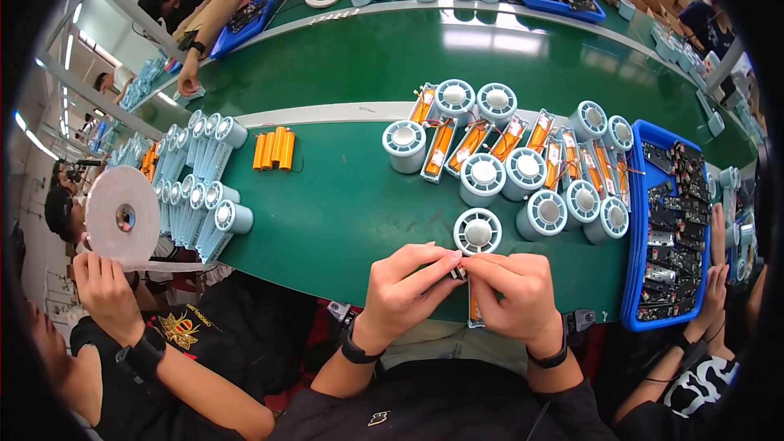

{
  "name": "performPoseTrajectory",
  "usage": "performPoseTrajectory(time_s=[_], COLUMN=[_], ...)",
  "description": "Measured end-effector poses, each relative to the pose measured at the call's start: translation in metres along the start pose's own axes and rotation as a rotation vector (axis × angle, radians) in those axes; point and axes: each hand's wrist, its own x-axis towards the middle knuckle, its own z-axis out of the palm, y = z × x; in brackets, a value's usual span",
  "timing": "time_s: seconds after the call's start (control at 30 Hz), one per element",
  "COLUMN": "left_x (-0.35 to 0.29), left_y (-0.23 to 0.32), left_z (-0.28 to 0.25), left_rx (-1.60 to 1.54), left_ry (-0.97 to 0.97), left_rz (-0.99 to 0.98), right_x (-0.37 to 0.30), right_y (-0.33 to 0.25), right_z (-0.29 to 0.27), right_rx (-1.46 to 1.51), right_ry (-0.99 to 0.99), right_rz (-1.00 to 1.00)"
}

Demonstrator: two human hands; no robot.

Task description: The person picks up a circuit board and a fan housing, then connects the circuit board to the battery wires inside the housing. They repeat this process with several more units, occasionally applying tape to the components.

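At the near edge of the green table, my left hand (412,286) and my right hand (514,290) meet with fingertips pinched together. Between them shows a small black and whitish part (459,272), mostly covered by the fingers, so its kind is unclear. Directly beyond my fingertips lies the round grille head of a light-blue handheld fan (478,231). An orange strip in its opened handle (474,310) shows below, beside my right hand. Farther off, several similar light-blue fans (482,175) lie grouped, orange batteries (508,137) and wires exposed in their handles.
A blue tray (635,220) of dark circuit boards (676,220) stands at the right. Several orange batteries (273,149) lie left of centre, with rows of fans (214,147) beyond. At left, a co-worker's hand (110,298) holds a white tape roll (122,188). A conveyor (343,57) runs behind.
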Motion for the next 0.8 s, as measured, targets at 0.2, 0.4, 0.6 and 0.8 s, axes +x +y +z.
performPoseTrajectory(time_s=[0.2,0.4,0.6,0.8], left_x=[0.000,0.002,-0.001,-0.001], left_y=[0.000,0.001,0.001,0.003], left_z=[0.007,0.003,0.002,0.002], left_rx=[0.033,-0.003,-0.014,-0.028], left_ry=[0.087,0.012,-0.021,-0.035], left_rz=[0.040,0.090,0.013,-0.043], right_x=[-0.002,-0.003,0.004,0.007], right_y=[-0.015,0.000,0.001,0.000], right_z=[0.005,-0.016,-0.010,-0.006], right_rx=[0.323,0.426,0.267,0.031], right_ry=[0.084,-0.121,-0.084,-0.065], right_rz=[0.263,0.374,0.223,0.004])
